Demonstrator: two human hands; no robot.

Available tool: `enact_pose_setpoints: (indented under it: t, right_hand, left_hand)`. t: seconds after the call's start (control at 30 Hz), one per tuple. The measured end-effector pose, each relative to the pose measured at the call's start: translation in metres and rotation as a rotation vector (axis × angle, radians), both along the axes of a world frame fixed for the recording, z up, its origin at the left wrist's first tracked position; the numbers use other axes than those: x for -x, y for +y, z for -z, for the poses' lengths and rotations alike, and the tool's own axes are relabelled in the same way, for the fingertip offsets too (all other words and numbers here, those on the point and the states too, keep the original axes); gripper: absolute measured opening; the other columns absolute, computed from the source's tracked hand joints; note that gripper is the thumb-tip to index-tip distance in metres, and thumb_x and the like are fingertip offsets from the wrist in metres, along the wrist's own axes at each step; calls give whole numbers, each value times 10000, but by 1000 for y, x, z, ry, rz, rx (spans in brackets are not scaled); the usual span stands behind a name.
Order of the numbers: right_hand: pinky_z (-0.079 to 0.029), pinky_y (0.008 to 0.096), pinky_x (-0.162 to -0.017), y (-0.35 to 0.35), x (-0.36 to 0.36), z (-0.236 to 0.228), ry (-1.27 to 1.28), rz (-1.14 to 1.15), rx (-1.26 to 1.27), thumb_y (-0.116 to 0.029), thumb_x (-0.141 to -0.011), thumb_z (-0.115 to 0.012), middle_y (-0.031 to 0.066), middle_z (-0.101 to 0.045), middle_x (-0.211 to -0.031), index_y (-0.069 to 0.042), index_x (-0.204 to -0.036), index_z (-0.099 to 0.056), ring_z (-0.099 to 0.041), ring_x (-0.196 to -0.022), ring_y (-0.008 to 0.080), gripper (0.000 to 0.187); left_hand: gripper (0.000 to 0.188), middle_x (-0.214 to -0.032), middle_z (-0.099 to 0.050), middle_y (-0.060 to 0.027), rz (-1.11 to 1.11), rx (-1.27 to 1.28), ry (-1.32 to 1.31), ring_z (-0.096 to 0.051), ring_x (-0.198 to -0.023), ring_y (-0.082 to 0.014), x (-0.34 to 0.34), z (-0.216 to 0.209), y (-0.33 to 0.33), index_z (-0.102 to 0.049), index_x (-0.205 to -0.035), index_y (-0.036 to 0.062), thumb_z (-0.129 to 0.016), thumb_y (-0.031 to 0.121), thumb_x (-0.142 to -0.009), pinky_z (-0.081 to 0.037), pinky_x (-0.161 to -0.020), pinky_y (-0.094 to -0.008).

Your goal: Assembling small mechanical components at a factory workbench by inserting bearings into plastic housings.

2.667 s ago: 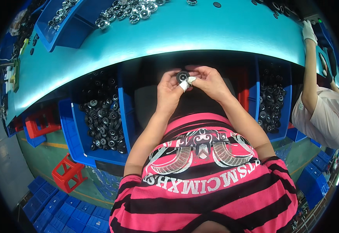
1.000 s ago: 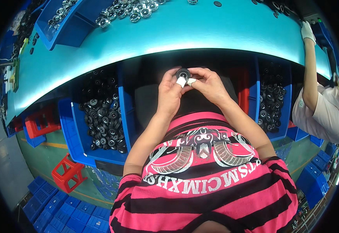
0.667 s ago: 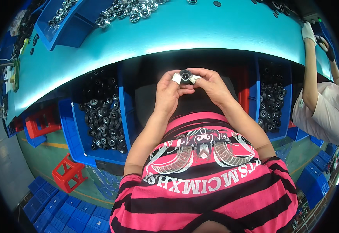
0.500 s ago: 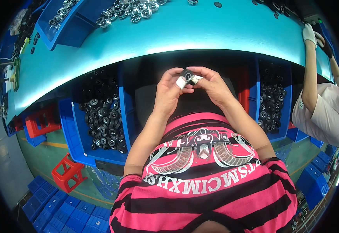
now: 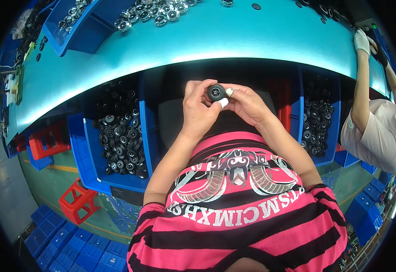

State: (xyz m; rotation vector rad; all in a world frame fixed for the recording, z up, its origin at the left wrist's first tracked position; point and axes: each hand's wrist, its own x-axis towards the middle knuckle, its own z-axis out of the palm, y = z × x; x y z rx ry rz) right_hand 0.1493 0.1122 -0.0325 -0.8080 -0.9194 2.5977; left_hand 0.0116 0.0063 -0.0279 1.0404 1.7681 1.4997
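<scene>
A small black toy wheel (image 5: 216,92) with a silvery spoked hub is held up in front of my body, its hub face turned toward me. My left hand (image 5: 199,105) grips it from the left, fingers behind and a white-wrapped thumb at its lower edge. From the right, my right hand (image 5: 248,103) closes on the same wheel, with white wrapping on a fingertip. The fingers behind the wheel are partly hidden. Both hands are just short of the teal table (image 5: 198,45).
Blue bins of black wheels stand left (image 5: 93,149) and right (image 5: 336,122) of me. Clear wheel parts (image 5: 160,19) lie on the table near a blue tray (image 5: 77,43). A red stool (image 5: 77,201) is at lower left. A gloved co-worker (image 5: 370,122) works at far right.
The wheel has turned so that its hub face shows fully. My left thumb has shifted down and right along its edge, and my right fingers have re-gripped.
</scene>
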Motion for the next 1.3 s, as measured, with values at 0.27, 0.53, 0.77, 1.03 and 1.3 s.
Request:
enact_pose_setpoints:
  t: [0.27,0.53,0.77,1.03,1.3]
  right_hand:
    - [-561,309,-858,-1,3,-1,-94,-60,-124,-131,-1004,-488,112,-703,-1125,23,-1232,-653,-676,-1012,183,321]
    - [-525,288,-707,22,-1,-88,-273,80,-1271,-36,-866,-664,84,-702,-956,-35,-1040,-718,-667,-787,162,182]
    - [-541,309,-729,167,13,-126,-404,366,-1690,-81,-868,-663,94,-715,-964,-59,-1076,-730,-690,-810,213,219]
    - [-500,433,-899,297,77,-120,-1258,213,-2244,-349,-870,-710,67,-638,-1121,-120,-1048,-758,-587,-1086,284,295]
    - [-508,385,-877,269,52,-119,-723,345,-2275,-191,-800,-776,76,-604,-1136,-129,-985,-739,-590,-1057,283,198]
  left_hand:
    - [447,-1094,-491,-50,-31,-1,29,-617,-860,-104,3,-3,-3,-664,-1135,17,-700,-106,-706,-517,-670,-223]
    - [453,-1087,-503,-54,-245,116,326,-579,-855,-145,63,-44,-47,-661,-1159,64,-755,-21,-724,-506,-690,-254]
    - [511,-1072,-536,-105,-798,656,831,-557,-842,-219,175,-33,-211,-621,-1270,68,-735,7,-776,-487,-731,-321]
    - [453,-1048,-572,-91,-733,291,616,-506,-698,-152,127,-45,-158,-648,-1253,63,-687,-29,-811,-454,-641,-284]
    - [358,-1027,-631,-98,-152,78,376,-577,-703,-127,54,-74,-41,-676,-1186,33,-665,-51,-839,-474,-623,-249]
